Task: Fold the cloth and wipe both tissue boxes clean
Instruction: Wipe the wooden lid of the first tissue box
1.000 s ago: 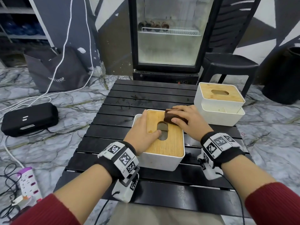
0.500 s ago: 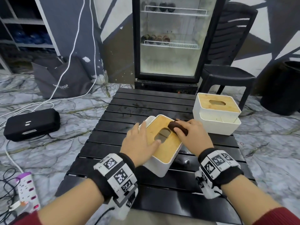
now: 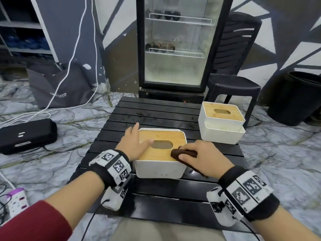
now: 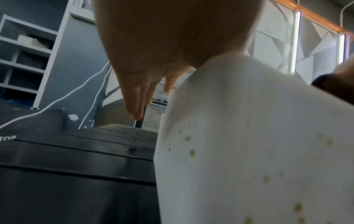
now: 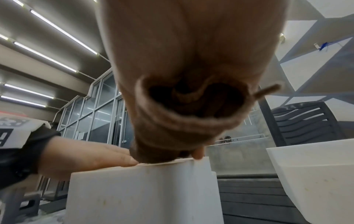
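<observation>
While right hand (image 3: 205,159) grips one cloth (image 3: 184,152), left hand (image 3: 134,146) (flat) steadies nearer of two boxes (image 3: 159,168).

Bare slats behind near box (image 3: 159,168); second box (image 3: 221,134) blocks right rear corner.

Little can be read here. The dark bag (image 3: 59,87) leaning against the wall by the white cables bears pale lettering; in the head view it looks like "…TOP" (the start is blurred and crossed by a cable), and the left wrist view shows the letters "TOP" (image 4: 7,138). The wrist bands (image 3: 113,162) carry square black-and-white coded markers, without any legible words.
</observation>
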Demonstrator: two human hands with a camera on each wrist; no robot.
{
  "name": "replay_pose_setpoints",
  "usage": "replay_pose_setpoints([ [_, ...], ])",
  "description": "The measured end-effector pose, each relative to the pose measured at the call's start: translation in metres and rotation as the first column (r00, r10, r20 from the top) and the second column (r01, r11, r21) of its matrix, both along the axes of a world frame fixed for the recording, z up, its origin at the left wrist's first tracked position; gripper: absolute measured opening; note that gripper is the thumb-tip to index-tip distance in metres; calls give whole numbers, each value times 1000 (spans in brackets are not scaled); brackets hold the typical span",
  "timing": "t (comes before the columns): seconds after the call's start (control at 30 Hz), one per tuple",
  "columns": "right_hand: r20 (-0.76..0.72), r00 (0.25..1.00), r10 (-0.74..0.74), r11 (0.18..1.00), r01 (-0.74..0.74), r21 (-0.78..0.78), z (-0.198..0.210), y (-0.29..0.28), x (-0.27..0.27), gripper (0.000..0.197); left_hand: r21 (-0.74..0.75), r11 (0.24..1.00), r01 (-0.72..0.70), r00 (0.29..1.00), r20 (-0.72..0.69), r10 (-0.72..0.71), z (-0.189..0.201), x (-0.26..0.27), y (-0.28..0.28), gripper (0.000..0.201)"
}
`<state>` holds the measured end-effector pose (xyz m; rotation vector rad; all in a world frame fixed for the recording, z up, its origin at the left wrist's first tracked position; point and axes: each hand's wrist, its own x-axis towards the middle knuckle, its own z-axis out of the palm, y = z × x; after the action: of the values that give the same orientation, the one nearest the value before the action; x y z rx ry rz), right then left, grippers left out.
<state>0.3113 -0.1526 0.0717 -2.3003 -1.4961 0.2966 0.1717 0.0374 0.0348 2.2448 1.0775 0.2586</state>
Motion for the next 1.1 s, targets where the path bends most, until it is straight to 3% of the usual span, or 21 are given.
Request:
replay_pose_setpoints([
  [0.17, 3, 995, 97, 990, -97, 101, -9, -1, -3, 30, -121, 993, 14, 999, 34, -10, -4, 9, -7, 95],
  [0.27, 51, 992, 115, 984, -121, 133, -20, -2, -8, 30, -67, 997, -29, 998, 58, 33, -7, 15, -7, 92],
  [0.43, 57, 985, 161, 966, -169, 196, -30, -2, -10, 30, -19, 999, 35, 999, 38, -34, -8, 18, 1, 82],
  [1.1, -24, 999, 31, 957, -23, 290, -34, 46, 39, 27, 25, 998, 63, 997, 47, -64, -16, 18, 8, 75],
])
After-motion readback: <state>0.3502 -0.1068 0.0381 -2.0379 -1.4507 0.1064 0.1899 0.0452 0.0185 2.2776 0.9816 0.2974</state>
